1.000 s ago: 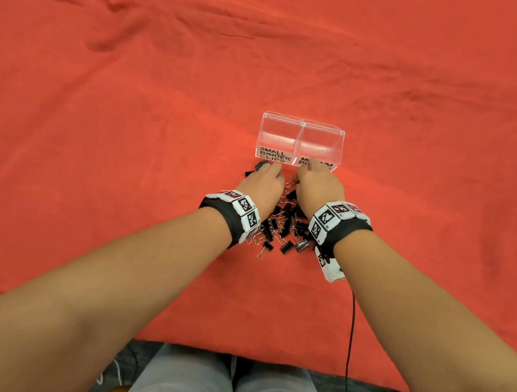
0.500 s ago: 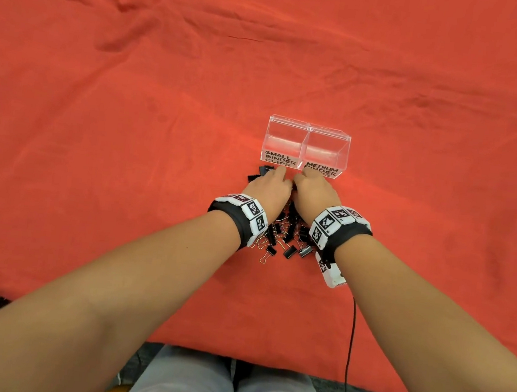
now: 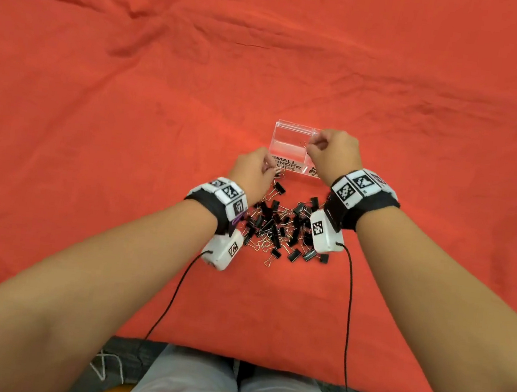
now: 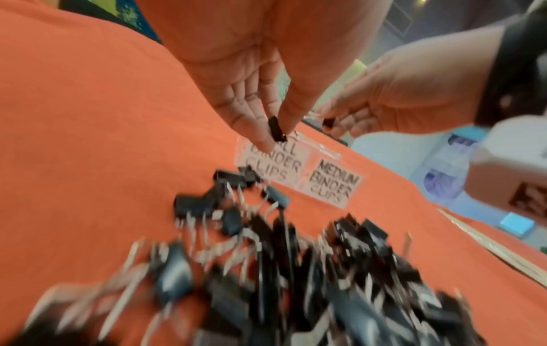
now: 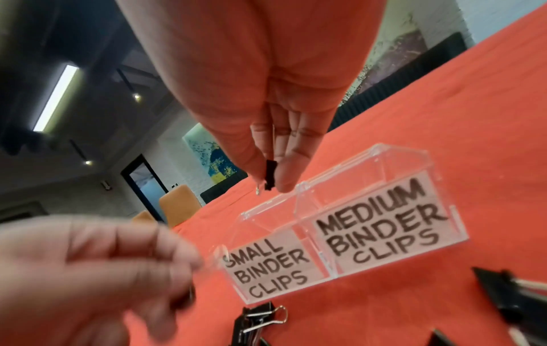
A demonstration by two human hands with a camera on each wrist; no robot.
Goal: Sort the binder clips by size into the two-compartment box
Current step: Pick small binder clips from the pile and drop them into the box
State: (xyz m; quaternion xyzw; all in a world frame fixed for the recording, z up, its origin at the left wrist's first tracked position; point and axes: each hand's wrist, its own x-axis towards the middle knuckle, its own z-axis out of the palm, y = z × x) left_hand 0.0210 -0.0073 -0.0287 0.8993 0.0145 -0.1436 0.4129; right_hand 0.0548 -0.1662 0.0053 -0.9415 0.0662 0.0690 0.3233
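Note:
A clear two-compartment box (image 3: 291,125) stands on the red cloth; its left half is labelled SMALL BINDER CLIPS (image 5: 266,271) and its right half MEDIUM BINDER CLIPS (image 5: 381,224). Both compartments look empty. A pile of black binder clips (image 3: 276,227) lies just in front of the box. My right hand (image 3: 310,143) hovers over the box near its divider, pinching a small black clip (image 5: 270,175). My left hand (image 3: 269,171) is at the front of the small compartment and pinches another small black clip (image 4: 276,130) between thumb and finger.
Wrinkled red cloth (image 3: 131,117) covers the whole table. Black cables (image 3: 349,303) run from both wrist cameras back to the table's near edge. The pile of clips (image 4: 296,269) spreads between my wrists.
Both hands have come up out of the pile, each with a clip. The right hand rose over the box; the left lifted to the box's front left.

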